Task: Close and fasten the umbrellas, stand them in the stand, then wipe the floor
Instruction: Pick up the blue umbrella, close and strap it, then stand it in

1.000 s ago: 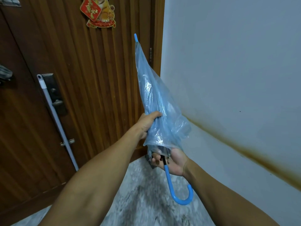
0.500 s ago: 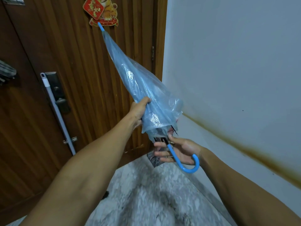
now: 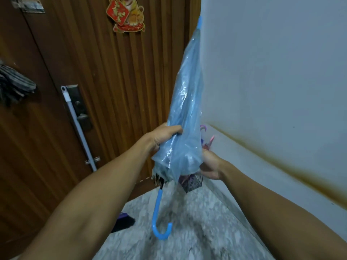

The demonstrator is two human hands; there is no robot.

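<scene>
A folded umbrella [image 3: 185, 113] of clear blue plastic stands nearly upright in front of me, tip up, its blue hooked handle [image 3: 159, 220] hanging free below. My left hand [image 3: 163, 136] grips the bunched canopy from the left. My right hand [image 3: 209, 164] holds the lower right edge of the canopy, its fingers hidden behind the plastic. Behind the canopy in the corner stands the umbrella stand [image 3: 193, 182], dark wire with a purple lining, with pink and purple handles [image 3: 207, 139] poking up.
A ribbed wooden door [image 3: 116, 91] fills the left, with a mop pole [image 3: 78, 128] leaning on it. A dark cloth [image 3: 13, 85] hangs at the far left. A dark object [image 3: 124, 222] lies on the grey stone floor [image 3: 197, 231]. A white stained wall [image 3: 272, 91] is on the right.
The umbrella swung from leaning left to nearly upright. My right hand left the handle and moved up onto the canopy's lower edge; the handle now hangs free.
</scene>
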